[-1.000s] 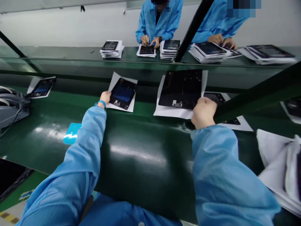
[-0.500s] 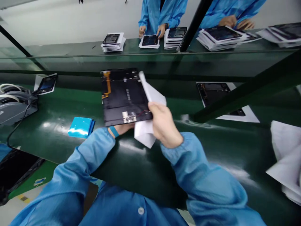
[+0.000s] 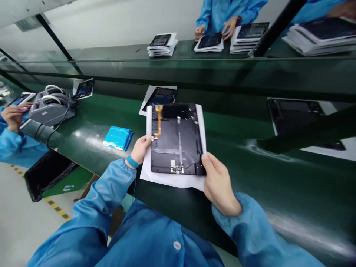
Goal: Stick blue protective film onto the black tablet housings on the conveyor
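Between my hands, above the green bench, is a black tablet housing with an orange flex cable along its left side and a small circuit board at its lower edge. A white paper sheet lies beneath it and sticks out on both sides and at the bottom. My left hand pinches the left edge of housing and paper. My right hand grips the lower right corner, thumb on top. Both hands are closed; the fingers underneath are hidden.
Behind the held housing, another tablet housing rests on paper. A blue packet lies to the left, near a grey machine. A co-worker's hand is at far left. A green post crosses the right side. Across the bench stand paper-interleaved stacks.
My left hand has come from beneath the housing to its left edge. Housing and paper have moved right and lower in view, and the paper now lies flatter behind. The view has turned left.
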Available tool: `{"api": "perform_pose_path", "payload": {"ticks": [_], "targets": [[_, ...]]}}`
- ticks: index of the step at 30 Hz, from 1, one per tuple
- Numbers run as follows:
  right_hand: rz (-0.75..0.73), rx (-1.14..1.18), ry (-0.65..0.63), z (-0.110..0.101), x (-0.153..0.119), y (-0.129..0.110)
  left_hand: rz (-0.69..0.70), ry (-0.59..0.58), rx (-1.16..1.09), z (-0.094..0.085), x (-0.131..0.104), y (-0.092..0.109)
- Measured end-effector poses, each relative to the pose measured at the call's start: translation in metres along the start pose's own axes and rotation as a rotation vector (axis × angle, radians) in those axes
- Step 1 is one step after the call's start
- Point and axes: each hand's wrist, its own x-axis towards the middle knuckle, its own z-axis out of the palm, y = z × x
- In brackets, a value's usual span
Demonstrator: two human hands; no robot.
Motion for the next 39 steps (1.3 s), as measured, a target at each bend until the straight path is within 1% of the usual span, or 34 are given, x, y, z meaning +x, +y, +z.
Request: {"api": "perform_pose_path", "payload": {"ticks": [2,4,6,8,9,10,11,14,15,17,19,21,24,28,30,32,33,34,35,36,37,38,39], "targets": [[-0.002,-0.15,0.038,-0.016,-0.008,0.029,-0.035,-0.058,-0.013,-0.003,0.002,-0.008],[0.004,-0.274,0.039,-0.028,-0.015,0.051,-0.054,-0.107,0.0,0.004,0.007,-0.013],[0.006,-0.384,0.018,-0.035,-0.021,0.064,-0.06,-0.127,0.043,0.012,0.012,-0.015],[0.001,-0.503,-0.003,-0.042,-0.024,0.067,-0.06,-0.106,0.108,0.011,0.016,-0.015],[-0.002,-0.561,-0.01,-0.044,-0.025,0.066,-0.056,-0.073,0.148,0.006,0.016,-0.016],[-0.003,-0.61,-0.018,-0.046,-0.026,0.064,-0.051,-0.021,0.194,-0.004,0.016,-0.016],[-0.009,-0.656,-0.029,-0.048,-0.027,0.061,-0.049,0.047,0.245,-0.018,0.015,-0.018],[-0.058,-0.784,-0.073,-0.052,-0.029,0.053,-0.09,0.274,0.394,-0.072,0.012,-0.03],[-0.08,-0.821,-0.09,-0.053,-0.029,0.05,-0.126,0.316,0.43,-0.09,0.012,-0.035],[-0.121,-0.878,-0.119,-0.054,-0.029,0.047,-0.208,0.332,0.473,-0.122,0.012,-0.047],[-0.147,-0.915,-0.144,-0.057,-0.029,0.046,-0.264,0.281,0.474,-0.142,0.014,-0.057],[-0.157,-0.949,-0.156,-0.061,-0.028,0.046,-0.282,0.203,0.443,-0.152,0.016,-0.062],[-0.147,-0.997,-0.155,-0.071,-0.026,0.048,-0.277,0.106,0.381,-0.156,0.016,-0.066],[-0.146,-1.042,-0.148,-0.084,-0.025,0.053,-0.262,0.06,0.33,-0.159,0.017,-0.072],[-0.158,-1.116,-0.103,-0.085,-0.027,0.053,-0.25,0.054,0.329,-0.163,0.018,-0.071],[-0.199,-1.228,0.015,-0.079,-0.032,0.049,-0.233,0.074,0.353,-0.167,0.015,-0.065],[-0.24,-1.26,0.071,-0.072,-0.035,0.046,-0.22,0.105,0.373,-0.169,0.011,-0.059],[-0.295,-1.249,0.11,-0.062,-0.039,0.041,-0.204,0.152,0.397,-0.169,0.004,-0.05],[-0.349,-1.184,0.113,-0.05,-0.042,0.035,-0.174,0.218,0.426,-0.166,-0.005,-0.04],[-0.389,-1.069,0.07,-0.034,-0.045,0.029,-0.131,0.284,0.452,-0.161,-0.016,-0.028],[-0.405,-0.915,-0.002,-0.016,-0.048,0.022,-0.08,0.344,0.472,-0.153,-0.028,-0.016],[-0.386,-0.744,-0.096,0.003,-0.049,0.016,0.004,0.391,0.492,-0.142,-0.042,-0.004],[-0.335,-0.576,-0.199,0.024,-0.05,0.011,0.077,0.359,0.473,-0.129,-0.055,0.007]]}}
